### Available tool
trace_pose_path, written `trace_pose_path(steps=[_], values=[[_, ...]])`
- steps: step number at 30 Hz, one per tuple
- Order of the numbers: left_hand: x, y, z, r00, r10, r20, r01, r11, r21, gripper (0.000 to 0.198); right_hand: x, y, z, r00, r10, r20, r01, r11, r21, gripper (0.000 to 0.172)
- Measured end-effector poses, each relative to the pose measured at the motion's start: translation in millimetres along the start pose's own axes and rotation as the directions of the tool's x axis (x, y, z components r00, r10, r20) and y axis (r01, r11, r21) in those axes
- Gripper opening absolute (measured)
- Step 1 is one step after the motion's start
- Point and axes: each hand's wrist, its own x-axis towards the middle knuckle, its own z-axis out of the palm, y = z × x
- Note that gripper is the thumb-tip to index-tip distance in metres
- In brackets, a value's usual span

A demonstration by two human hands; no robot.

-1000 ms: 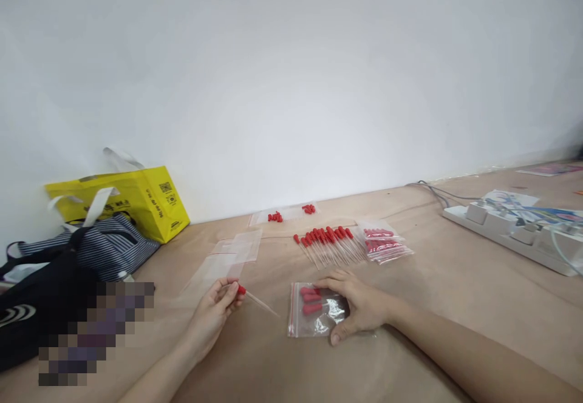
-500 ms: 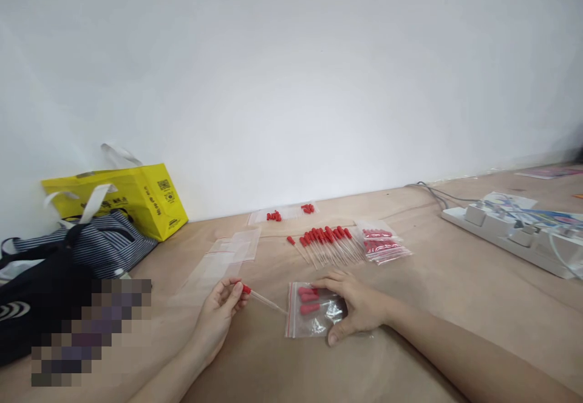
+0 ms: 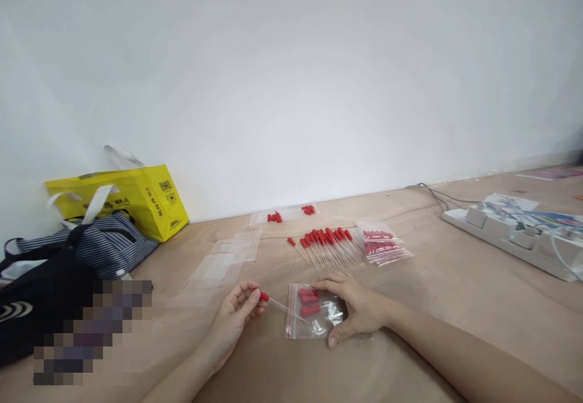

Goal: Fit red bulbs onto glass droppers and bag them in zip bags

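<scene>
Pinched between the thumb and fingers of my left hand is a glass dropper with a red bulb. Its clear tube points right, and the tip reaches past the red-lined mouth of a clear zip bag. Whether the tip is inside the bag or over it is hard to see. Several red-bulbed droppers lie in that bag. My right hand rests on the bag's right part with thumb and fingers spread apart, partly covering it.
Behind the bag lies a row of loose droppers, beside filled zip bags. Flat bags lie to the left; more red bulbs are near the wall. A yellow bag stands left, a power strip right.
My left hand has moved right and slightly down, carrying the dropper's tip from the bag's edge to past its mouth. My right hand stays on the bag.
</scene>
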Motion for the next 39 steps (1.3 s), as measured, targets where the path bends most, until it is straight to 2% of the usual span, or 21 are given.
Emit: trace_pose_path(steps=[5, 8, 11, 14, 19, 24, 29, 31, 34, 35, 39], values=[[-9, 1, -0.2, 0.977, -0.049, 0.21, 0.013, 0.986, 0.169, 0.031, 0, 0, 0, 1.0, -0.005, -0.003, 0.005, 1.0, -0.009, 0.089], [-12, 6, -2.0, 0.92, -0.076, 0.384, -0.039, 0.959, 0.282, 0.027, 0, 0, 0, 1.0, -0.002, -0.006, 0.002, 1.0, -0.006, 0.089], [-11, 11, 1.8, 0.862, -0.052, 0.504, -0.17, 0.907, 0.385, 0.024, 0, 0, 2, 1.0, -0.001, -0.016, 0.0, 1.0, -0.009, 0.089], [-5, 11, 10.4, 0.864, 0.006, 0.503, -0.272, 0.847, 0.457, 0.02, 2, 0, 4, 1.0, 0.005, -0.024, -0.006, 1.0, -0.018, 0.088], [6, 3, 23.9, 0.855, -0.068, 0.514, -0.165, 0.904, 0.394, 0.02, 5, -1, 8, 1.0, 0.001, -0.022, -0.001, 1.0, -0.014, 0.085], [9, -3, 27.4, 0.849, -0.031, 0.528, -0.23, 0.877, 0.423, 0.017, 3, -1, 6, 1.0, -0.018, -0.022, 0.017, 1.0, -0.012, 0.086], [7, -6, 27.2, 0.912, 0.066, 0.404, -0.274, 0.832, 0.482, 0.012, -3, 1, -2, 1.0, 0.011, -0.017, -0.012, 1.0, -0.017, 0.09], [12, -6, 23.7, 0.908, 0.086, 0.409, -0.297, 0.821, 0.487, 0.014, -4, 2, -3, 1.0, 0.013, -0.014, -0.013, 1.0, -0.025, 0.089], [34, -4, 14.4, 0.878, 0.146, 0.456, -0.4, 0.749, 0.528, 0.017, -4, 2, -3, 1.0, 0.004, -0.001, -0.004, 1.0, -0.031, 0.087], [45, -3, 11.6, 0.876, 0.225, 0.427, -0.458, 0.67, 0.585, 0.017, -3, 2, -3, 1.0, 0.003, 0.0, -0.003, 0.999, -0.033, 0.087], [100, 1, 13.2, 0.866, 0.335, 0.37, -0.499, 0.55, 0.67, 0.019, -2, 2, -2, 1.0, -0.011, -0.001, 0.011, 0.999, -0.036, 0.084]])
